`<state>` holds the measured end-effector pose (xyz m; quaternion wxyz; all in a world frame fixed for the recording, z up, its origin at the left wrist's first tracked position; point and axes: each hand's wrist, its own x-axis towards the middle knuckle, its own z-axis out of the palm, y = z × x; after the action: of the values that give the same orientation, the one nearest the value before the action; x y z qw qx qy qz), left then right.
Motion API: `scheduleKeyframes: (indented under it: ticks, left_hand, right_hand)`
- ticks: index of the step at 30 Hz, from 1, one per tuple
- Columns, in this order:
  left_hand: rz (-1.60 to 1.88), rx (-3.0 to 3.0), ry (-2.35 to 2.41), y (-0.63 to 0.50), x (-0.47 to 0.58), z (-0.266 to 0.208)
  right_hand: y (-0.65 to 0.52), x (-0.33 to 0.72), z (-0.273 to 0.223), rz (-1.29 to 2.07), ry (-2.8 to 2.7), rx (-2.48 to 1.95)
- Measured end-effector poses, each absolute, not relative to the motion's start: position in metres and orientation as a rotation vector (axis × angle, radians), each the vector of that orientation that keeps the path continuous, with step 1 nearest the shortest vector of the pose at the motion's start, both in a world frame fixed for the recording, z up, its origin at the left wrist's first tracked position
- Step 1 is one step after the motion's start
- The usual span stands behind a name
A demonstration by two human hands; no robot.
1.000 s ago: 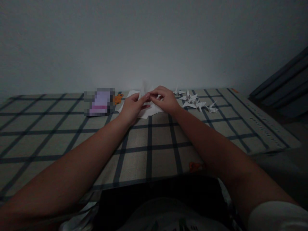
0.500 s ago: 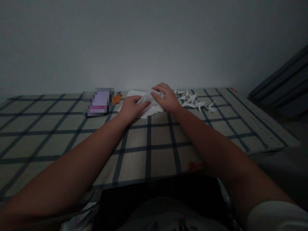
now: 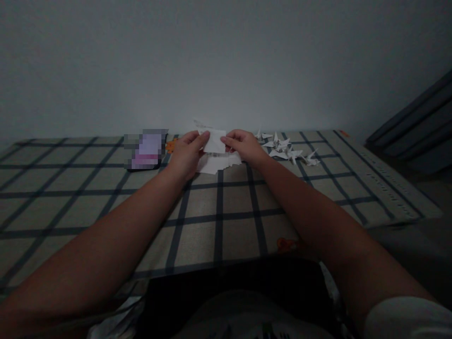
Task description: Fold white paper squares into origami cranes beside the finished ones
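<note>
- Grey wall [image 3: 226, 61] rises behind the far edge of a checked cloth [image 3: 197, 240], and the light is dim enough that small creases are hard to make out.
- Between the two hands, just above the cloth, is a small white paper [image 3: 215, 142], its broad side turned towards the person, probably so its edges can be seen.
- At one side, the left hand [image 3: 187, 151] pinches it, thumb across the front; its other fingers are mostly hidden behind.
- Opposite, the right hand [image 3: 244, 145] grasps the other edge between thumb and fingers; gripping from both sides likely keeps such a light piece flat and steady.
- Under and just below it lie loose white sheets [image 3: 212, 165], overlapping unevenly, near enough, I'd judge, to be picked up without stretching.
- Off beyond the right hand sits a cluster of folded paper birds [image 3: 282, 147] (a spiky little flock, wings every which way), perhaps set aside there to avoid being crushed.
- On the left, apart from the hand, lies a phone [image 3: 148, 146], its screen pixelated beyond reading; that spot seems chosen to leave the middle free.
</note>
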<state>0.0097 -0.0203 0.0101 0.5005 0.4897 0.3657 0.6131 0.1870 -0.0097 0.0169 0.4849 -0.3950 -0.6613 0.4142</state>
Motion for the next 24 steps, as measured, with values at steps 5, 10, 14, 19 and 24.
scheduleKeyframes:
  ticks: [5, 10, 14, 19, 24]
  left_hand:
    - [1.433, 1.058, 0.812, -0.016, 0.01, 0.012]
    - [1.423, 0.941, 0.876, -0.018, 0.01, 0.014]
    - [1.378, 0.954, 0.925, -0.019, 0.011, 0.014]
    - [1.303, 1.02, 0.841, -0.017, 0.012, 0.011]
    - [1.278, 1.005, 0.838, -0.016, 0.011, 0.01]
  right_hand:
    - [-0.005, 0.192, 0.014, 0.993, -1.6, -0.871]
    - [0.0, 0.195, 0.006, 0.913, -1.786, -0.832]
    - [0.001, 0.194, 0.003, 0.806, -1.876, -0.814]
    - [0.002, 0.196, 0.005, 0.833, -1.904, -0.851]
    - [0.0, 0.197, 0.007, 0.85, -1.927, -0.835]
